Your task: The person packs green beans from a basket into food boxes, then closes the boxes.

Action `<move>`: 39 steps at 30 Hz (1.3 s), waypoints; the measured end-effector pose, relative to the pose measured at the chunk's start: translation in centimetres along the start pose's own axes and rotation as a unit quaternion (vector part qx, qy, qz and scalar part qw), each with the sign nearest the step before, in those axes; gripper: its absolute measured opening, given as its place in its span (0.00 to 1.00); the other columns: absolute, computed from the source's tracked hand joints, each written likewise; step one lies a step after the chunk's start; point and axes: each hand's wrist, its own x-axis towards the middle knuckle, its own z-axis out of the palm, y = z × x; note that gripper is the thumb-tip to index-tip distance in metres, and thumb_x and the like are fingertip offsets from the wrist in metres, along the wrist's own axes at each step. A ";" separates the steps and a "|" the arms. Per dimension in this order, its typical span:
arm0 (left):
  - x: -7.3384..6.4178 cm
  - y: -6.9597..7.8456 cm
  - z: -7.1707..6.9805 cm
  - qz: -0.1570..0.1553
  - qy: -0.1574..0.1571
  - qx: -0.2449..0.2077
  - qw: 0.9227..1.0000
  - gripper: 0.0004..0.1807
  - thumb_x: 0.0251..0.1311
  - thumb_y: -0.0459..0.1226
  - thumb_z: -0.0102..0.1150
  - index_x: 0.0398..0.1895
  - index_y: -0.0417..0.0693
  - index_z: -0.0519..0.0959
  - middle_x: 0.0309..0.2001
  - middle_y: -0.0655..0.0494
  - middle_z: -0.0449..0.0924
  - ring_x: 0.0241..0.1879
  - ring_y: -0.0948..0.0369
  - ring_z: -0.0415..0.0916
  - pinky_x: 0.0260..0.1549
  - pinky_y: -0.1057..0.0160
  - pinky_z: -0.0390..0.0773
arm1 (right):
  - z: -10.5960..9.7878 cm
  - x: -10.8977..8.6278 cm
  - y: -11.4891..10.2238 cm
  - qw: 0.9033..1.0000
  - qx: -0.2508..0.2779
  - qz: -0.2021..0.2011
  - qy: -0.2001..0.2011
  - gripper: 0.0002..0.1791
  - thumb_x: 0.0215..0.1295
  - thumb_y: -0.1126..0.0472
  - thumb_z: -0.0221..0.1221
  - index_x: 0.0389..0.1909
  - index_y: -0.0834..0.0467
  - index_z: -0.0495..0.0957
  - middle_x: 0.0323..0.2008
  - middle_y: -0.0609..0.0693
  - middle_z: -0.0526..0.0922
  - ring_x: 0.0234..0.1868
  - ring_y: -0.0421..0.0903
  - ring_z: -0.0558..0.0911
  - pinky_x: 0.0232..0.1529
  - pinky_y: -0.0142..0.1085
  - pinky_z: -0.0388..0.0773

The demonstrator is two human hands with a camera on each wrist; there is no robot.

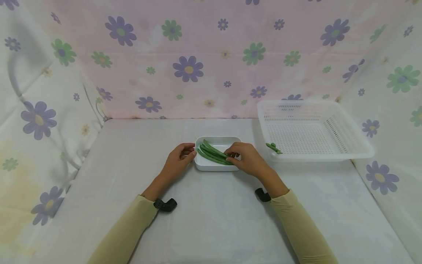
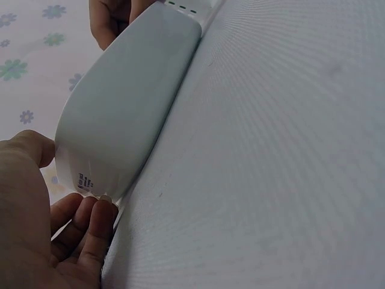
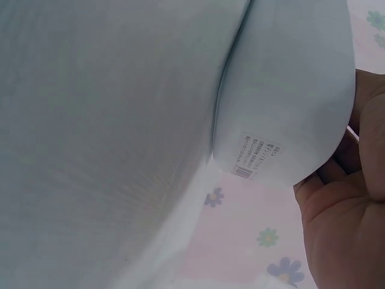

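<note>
A small white rectangular container (image 1: 217,168) stands on the table with several long green beans (image 1: 211,152) lying slantwise in it. My left hand (image 1: 178,160) holds the container's left end. In the left wrist view the left thumb (image 2: 37,146) meets the rim while the curled fingers touch the end wall. Over the container's right end, my right hand (image 1: 247,158) pinches the right ends of the beans between thumb and fingers. The right wrist view shows the container's labelled side (image 3: 283,102) beside that hand; its fingertips and the beans are hidden there by the wall.
A large white perforated basket (image 1: 316,157) stands at the back right, with a few short green pieces (image 1: 273,147) in its front left corner. The white-covered table (image 1: 211,220) is bounded by flowered cloth (image 1: 211,44) at the back and sides.
</note>
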 end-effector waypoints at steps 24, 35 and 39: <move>-0.4 1.8 -0.1 -0.010 -0.007 0.004 1.000 0.24 0.77 0.36 0.60 0.70 0.32 0.73 0.59 0.38 0.80 0.58 0.46 0.79 0.46 0.77 0.77 | 0.2 0.6 0.0 0.998 -0.029 0.034 -0.037 0.10 0.65 0.70 0.72 0.47 0.61 0.90 0.40 0.49 0.86 0.40 0.45 0.85 0.41 0.39 0.84; 0.0 0.0 -0.1 0.002 -0.005 0.009 1.000 0.23 0.77 0.43 0.62 0.69 0.43 0.76 0.57 0.46 0.81 0.56 0.54 0.80 0.49 0.72 0.80 | 0.0 0.5 -0.1 0.998 -0.029 0.024 -0.044 0.10 0.66 0.70 0.72 0.47 0.61 0.90 0.41 0.50 0.86 0.40 0.46 0.86 0.42 0.39 0.85; 0.0 0.0 -0.1 0.001 -0.006 0.011 1.000 0.23 0.77 0.43 0.62 0.68 0.43 0.76 0.57 0.47 0.81 0.56 0.54 0.80 0.49 0.71 0.80 | 0.0 0.5 -0.1 0.998 -0.034 0.023 -0.045 0.09 0.67 0.70 0.71 0.47 0.61 0.90 0.41 0.50 0.86 0.40 0.46 0.86 0.43 0.39 0.85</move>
